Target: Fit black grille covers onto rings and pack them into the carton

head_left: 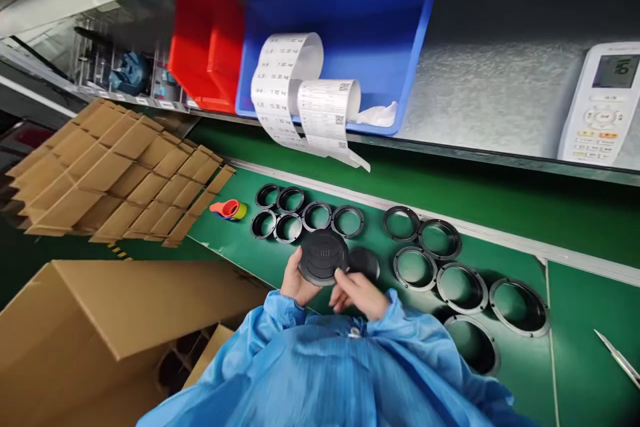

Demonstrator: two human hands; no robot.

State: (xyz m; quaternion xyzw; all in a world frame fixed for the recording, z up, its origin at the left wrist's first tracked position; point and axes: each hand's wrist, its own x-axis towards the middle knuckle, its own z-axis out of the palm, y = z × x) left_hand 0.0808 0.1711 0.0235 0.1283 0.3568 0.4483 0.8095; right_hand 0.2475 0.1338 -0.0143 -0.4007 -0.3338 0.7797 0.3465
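Holding a ribbed black disc point(323, 257) in a narrow grip, the left hand point(299, 283) cups its lower edge while the right hand point(359, 297) presses its fingers point(345, 283) against the rim, just above the cuffs of a blue smock point(325, 373). The disc is over a green bench mat point(590, 320). At the left sits an open cardboard carton point(125, 320), and beyond it lies a stack of slotted cardboard dividers point(120, 173). On the shelf above the mat, a blue plastic bin point(345, 13) holds curling paper label strips point(287, 80) and a white cloth point(377, 115), beside a red plastic bin point(207, 40). A white keypad unit point(600, 107) with a small screen lies on the ribbed metal shelf point(490, 100). Six wide black rings point(395, 268) and six smaller black rings point(317, 203) lie flat on the mat. A second dark disc point(365, 263) rests just beside the right hand. Smallest are an orange-and-yellow plastic piece point(229, 209) and a slim steel tool point(617, 359).
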